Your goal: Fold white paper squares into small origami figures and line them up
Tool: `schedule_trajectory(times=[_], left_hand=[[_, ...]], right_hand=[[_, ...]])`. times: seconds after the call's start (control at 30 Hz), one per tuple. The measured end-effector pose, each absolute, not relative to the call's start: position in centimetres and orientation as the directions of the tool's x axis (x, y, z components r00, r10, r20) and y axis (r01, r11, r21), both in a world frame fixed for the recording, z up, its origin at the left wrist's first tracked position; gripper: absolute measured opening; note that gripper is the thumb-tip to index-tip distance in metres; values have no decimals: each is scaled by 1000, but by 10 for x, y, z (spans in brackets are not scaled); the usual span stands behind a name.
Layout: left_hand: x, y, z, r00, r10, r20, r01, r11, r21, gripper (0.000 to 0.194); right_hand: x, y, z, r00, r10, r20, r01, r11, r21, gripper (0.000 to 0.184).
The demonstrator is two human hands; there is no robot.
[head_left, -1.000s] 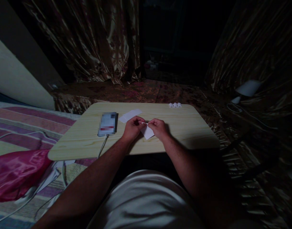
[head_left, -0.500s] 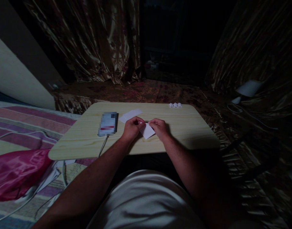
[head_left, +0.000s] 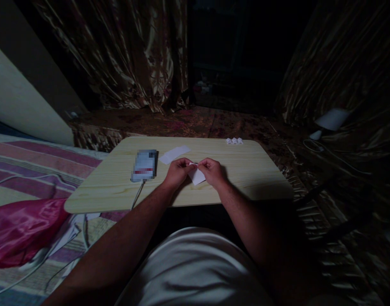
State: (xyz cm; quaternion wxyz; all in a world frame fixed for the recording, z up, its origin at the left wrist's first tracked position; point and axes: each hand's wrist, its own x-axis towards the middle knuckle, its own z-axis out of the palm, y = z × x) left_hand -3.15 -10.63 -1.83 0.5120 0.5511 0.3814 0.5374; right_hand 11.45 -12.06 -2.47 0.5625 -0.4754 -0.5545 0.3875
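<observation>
The left hand (head_left: 178, 173) and right hand (head_left: 213, 172) both pinch the upper edge of a small white paper (head_left: 196, 176) over the table's (head_left: 246, 170) middle. Since half a second ago, their fingertips have drawn closer together; the phone (head_left: 144, 166) stays on the table's left part, unmoved.

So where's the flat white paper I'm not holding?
In the head view, the flat white paper lies on the table, beyond your left hand and right of the blurred device.
</observation>
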Motion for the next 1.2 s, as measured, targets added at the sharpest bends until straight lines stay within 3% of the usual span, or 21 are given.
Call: schedule_trajectory(times=[0.4, 1.2], left_hand=[[-34, -106, -17, 100, 976, 192, -128, -178, 976, 12], [-37, -104, -24, 194, 965, 179, -40, -174, 984, 35]], right_hand=[[115, -120, -25, 96, 965, 242, 43, 239, -970, 15], [118, -116, -25, 157, 976, 153, -25, 158, -987, 9]])
